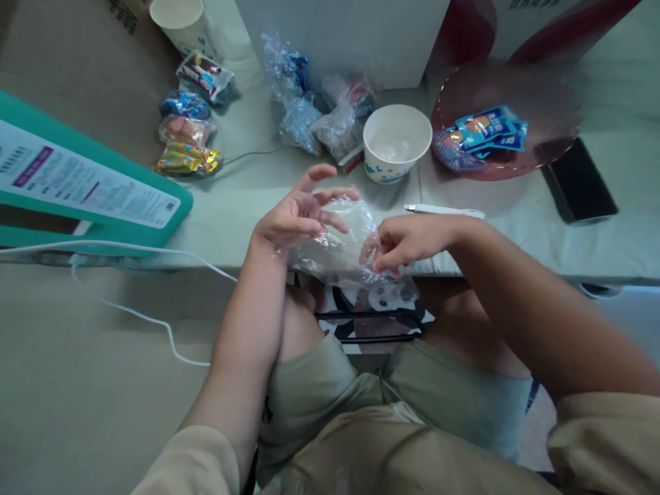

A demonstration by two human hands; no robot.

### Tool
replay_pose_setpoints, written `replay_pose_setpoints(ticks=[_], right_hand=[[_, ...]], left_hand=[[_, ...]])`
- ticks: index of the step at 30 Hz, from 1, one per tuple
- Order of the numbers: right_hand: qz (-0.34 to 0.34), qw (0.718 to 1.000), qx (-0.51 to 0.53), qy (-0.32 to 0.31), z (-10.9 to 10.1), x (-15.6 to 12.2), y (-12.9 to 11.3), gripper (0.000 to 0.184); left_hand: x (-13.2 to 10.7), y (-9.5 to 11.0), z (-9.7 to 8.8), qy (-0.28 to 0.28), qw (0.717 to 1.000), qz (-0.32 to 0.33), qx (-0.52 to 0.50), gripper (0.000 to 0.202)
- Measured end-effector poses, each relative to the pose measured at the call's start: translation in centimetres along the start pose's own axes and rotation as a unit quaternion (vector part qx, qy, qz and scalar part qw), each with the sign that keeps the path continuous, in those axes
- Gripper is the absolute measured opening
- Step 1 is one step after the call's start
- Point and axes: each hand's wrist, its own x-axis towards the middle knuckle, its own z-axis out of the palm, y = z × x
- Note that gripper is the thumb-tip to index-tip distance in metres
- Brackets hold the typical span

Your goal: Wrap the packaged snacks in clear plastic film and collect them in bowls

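Note:
A crumpled clear plastic bag [337, 247] hangs between both hands at the near edge of the table, above my lap. My left hand [299, 210] is at the bag's left top with its fingers spread and curled over the plastic, touching it. My right hand [405, 240] pinches the bag's right side with thumb and fingers closed on the film.
A white paper bowl [397, 143] stands just beyond the hands. A reddish plate [546, 103] holds blue snack packets [489, 129]. More crumpled wrappers [314, 113], several small snack packs [186, 130], a cup [180, 20], a dark phone [578, 182], a white pen-like tool [443, 210] and a teal box [77, 185] lie around.

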Motion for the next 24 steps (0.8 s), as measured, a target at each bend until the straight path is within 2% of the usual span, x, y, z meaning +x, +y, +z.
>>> replay_pose_setpoints(ticks=[1, 2, 4, 5, 8, 10, 13, 15, 17, 20, 24], right_hand=[[0.021, 1.0, 0.014, -0.005, 0.6, 0.0, 0.2, 0.011], [0.03, 0.999, 0.036, 0.019, 1.3, 0.0, 0.5, 0.01], [0.017, 0.986, 0.103, 0.133, 2.4, -0.3, 1.6, 0.014], [0.002, 0.97, 0.137, 0.202, 2.9, -0.4, 2.3, 0.018], [-0.049, 0.901, 0.196, 0.383, 3.6, -0.6, 3.9, 0.021], [-0.061, 0.872, 0.199, 0.444, 3.5, -0.6, 4.5, 0.02], [-0.052, 0.849, 0.155, 0.502, 2.9, -1.0, 5.0, 0.017], [-0.048, 0.838, 0.12, 0.53, 2.6, -1.5, 5.5, 0.02], [-0.045, 0.844, 0.11, 0.523, 2.5, -2.1, 6.0, 0.028], [-0.042, 0.869, 0.103, 0.483, 2.8, -2.4, 6.7, 0.039], [-0.074, 0.871, 0.104, 0.474, 3.1, -2.0, 7.1, 0.043]], left_hand=[[0.0, 0.1, 0.0, 0.028, 0.999, 0.008, -0.016, 0.074], [0.1, 0.2, 0.1, 0.057, 0.998, 0.016, -0.037, 0.071], [0.5, 0.1, 0.4, 0.103, 0.991, 0.025, -0.085, 0.063], [0.8, 0.0, 0.6, 0.114, 0.987, 0.022, -0.107, 0.064], [1.9, -1.0, 1.4, 0.099, 0.987, -0.032, -0.124, 0.073], [2.6, -1.7, 2.1, 0.06, 0.991, -0.085, -0.089, 0.07], [3.1, -2.5, 3.5, 0.02, 0.99, -0.139, 0.02, 0.054], [3.4, -2.7, 4.5, 0.037, 0.986, -0.13, 0.099, 0.036], [3.5, -2.9, 5.1, 0.069, 0.982, -0.101, 0.142, 0.024], [3.7, -3.0, 5.1, 0.091, 0.982, -0.074, 0.148, 0.022], [3.6, -3.2, 4.1, 0.11, 0.987, -0.032, 0.109, 0.026]])
